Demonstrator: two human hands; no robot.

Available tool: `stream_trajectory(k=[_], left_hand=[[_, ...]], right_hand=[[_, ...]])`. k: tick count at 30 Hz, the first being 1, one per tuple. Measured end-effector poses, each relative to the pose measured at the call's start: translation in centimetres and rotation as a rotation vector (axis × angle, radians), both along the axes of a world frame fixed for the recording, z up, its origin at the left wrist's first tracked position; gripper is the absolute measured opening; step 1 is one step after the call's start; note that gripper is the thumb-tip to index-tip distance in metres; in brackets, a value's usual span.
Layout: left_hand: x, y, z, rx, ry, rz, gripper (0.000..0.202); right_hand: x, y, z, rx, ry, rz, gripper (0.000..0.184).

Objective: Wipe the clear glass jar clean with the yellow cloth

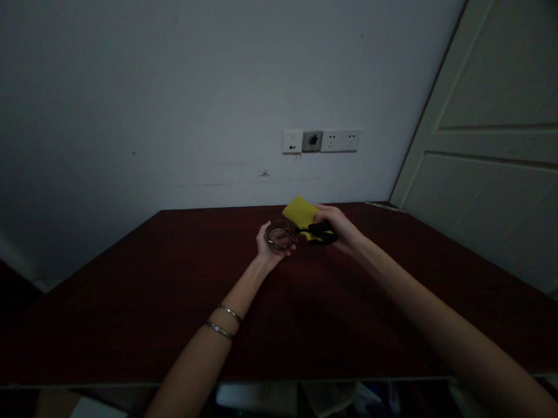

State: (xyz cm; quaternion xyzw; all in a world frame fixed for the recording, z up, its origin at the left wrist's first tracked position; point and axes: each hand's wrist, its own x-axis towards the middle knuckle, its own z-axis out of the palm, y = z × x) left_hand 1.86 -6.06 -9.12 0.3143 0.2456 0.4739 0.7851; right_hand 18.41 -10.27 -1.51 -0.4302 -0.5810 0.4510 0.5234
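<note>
The frame was dim and underexposed, with weak diffuse light brightest on the grey wall (165, 85) and the dark red table (126, 299) sinking to near black toward its near edge. Only the yellow cloth (300, 211) showed clear colour, and the glass dish (280, 236) gave a faint glint. Detail was soft and grainy, and the wide lens slanted the door (501, 164) and splayed the table's side edges.

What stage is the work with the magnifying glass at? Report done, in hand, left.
Done: nothing visibly finished; the dim view hides the lens's state. In hand: the left hand cups the magnifying glass at its round rim; the right hand grips the black handle with a yellow cloth. Left: probably both go down on the red table.
</note>
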Motion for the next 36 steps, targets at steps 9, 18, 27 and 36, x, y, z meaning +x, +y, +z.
stream_trajectory(k=[9,18,27,36], left_hand=[[0.4,0.6,-1.3,-0.078,0.112,-0.338,0.064],[0.3,0.3,-1.8,-0.145,0.095,-0.363,0.050],[0.1,0.3,-1.4,-0.030,0.217,-0.541,0.051],[0.3,-0.5,-0.2,-0.005,0.287,-0.267,0.046]], right_hand=[[1.1,-0.7,-0.2,1.141,-1.216,0.116,0.041],[1.7,-0.2,-1.7,1.402,-1.340,0.417,0.034],[0.8,0.1,-0.5,1.454,-1.574,0.647,0.028],[0.7,-0.5,-2.3,1.323,-1.630,0.331,0.033]])
